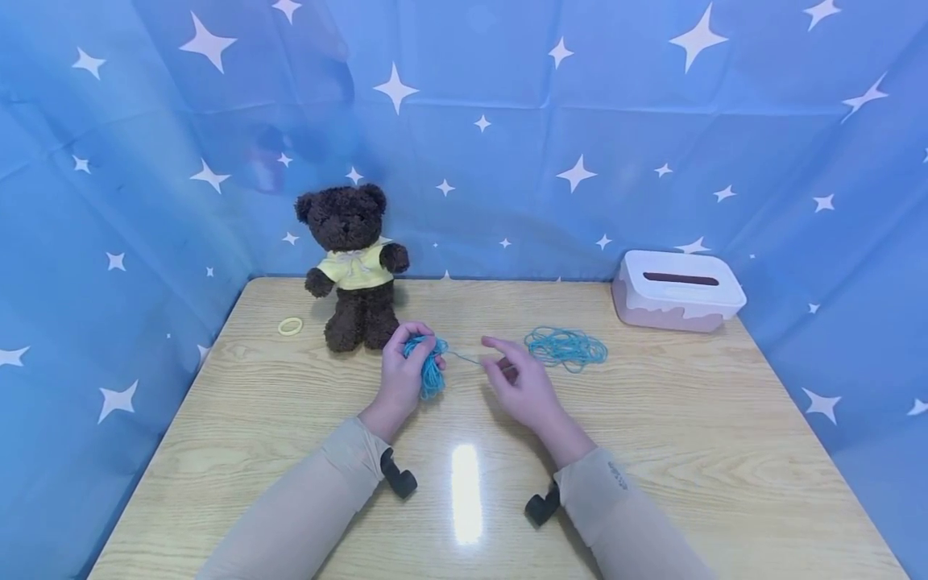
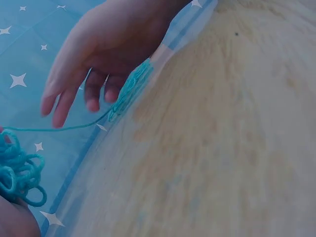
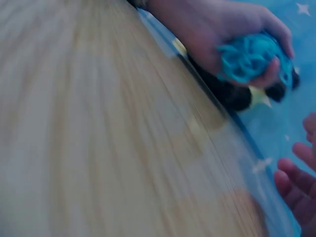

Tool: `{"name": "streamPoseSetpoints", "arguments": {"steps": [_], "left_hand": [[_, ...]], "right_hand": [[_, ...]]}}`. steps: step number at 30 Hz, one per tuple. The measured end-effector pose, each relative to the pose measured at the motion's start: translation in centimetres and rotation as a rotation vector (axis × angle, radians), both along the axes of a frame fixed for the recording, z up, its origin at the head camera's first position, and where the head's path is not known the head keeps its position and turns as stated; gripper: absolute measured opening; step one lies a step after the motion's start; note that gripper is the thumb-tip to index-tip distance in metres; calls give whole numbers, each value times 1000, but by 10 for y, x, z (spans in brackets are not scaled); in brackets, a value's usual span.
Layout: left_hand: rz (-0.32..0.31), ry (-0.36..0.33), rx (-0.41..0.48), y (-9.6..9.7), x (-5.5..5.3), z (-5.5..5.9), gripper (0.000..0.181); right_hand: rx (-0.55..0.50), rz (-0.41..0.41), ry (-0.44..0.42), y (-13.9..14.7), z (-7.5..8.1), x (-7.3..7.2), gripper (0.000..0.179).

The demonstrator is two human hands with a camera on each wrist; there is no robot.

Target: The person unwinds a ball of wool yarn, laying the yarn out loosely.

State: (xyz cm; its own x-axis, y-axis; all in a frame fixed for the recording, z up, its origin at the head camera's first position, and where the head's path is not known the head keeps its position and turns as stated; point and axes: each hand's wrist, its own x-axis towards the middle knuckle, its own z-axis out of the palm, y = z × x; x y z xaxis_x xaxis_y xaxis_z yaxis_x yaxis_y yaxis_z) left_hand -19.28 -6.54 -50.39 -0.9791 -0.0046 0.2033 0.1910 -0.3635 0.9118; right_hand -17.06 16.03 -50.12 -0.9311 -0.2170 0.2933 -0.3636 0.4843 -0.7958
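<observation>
Teal yarn bundle (image 1: 432, 377) bunched up in the left hand (image 1: 399, 379), one strand (image 1: 464, 358) running off it
So the bundle sits over the near side of the teddy's spot, left fingers and thumb curled round it, loops poking out; the strand stretches across to the right hand (image 1: 528, 388), which has loose, spread fingers and isn't gripping anything, though I can't tell if the yarn touches it; just past that hand there's a loose yarn pile (image 1: 567, 348) on the wooden table (image 1: 725, 451); brown teddy bear (image 1: 360, 278) in a yellow top stands behind the left hand, pale yellow ring (image 1: 290, 319) beside it; white-topped tissue box (image 1: 677, 298) at the far right; starry blue curtain (image 1: 478, 177) behind everything.
</observation>
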Motion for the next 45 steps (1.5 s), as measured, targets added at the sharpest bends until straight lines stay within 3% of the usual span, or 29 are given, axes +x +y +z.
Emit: {"name": "streamPoseSetpoints", "arguments": {"steps": [4, 6, 12, 17, 24, 33, 38, 45], "left_hand": [[-32, 2, -9, -1, 1, -1, 9], [-46, 10, -10, -1, 1, -1, 5], [-53, 26, -28, -2, -1, -3, 9], [-43, 14, -31, -3, -1, -3, 2], [-29, -3, -25, -2, 0, -1, 2], [-6, -6, -17, 0, 0, 0, 11], [17, 11, -8, 0, 0, 0, 20], [45, 19, -11, 0, -2, -2, 17]], "right_hand": [[37, 75, -49, -17, 1, 1, 46], [69, 80, -59, -21, 0, 2, 43], [122, 35, -19, -24, -1, 3, 22], [73, -6, 61, -15, -1, 1, 15], [-33, -146, 221, 7, 0, -6, 12], [-93, -275, 329, 41, -1, -15, 10], [-96, -377, 299, 58, -2, -18, 11], [-71, -520, 212, 86, -5, -23, 16]]}}
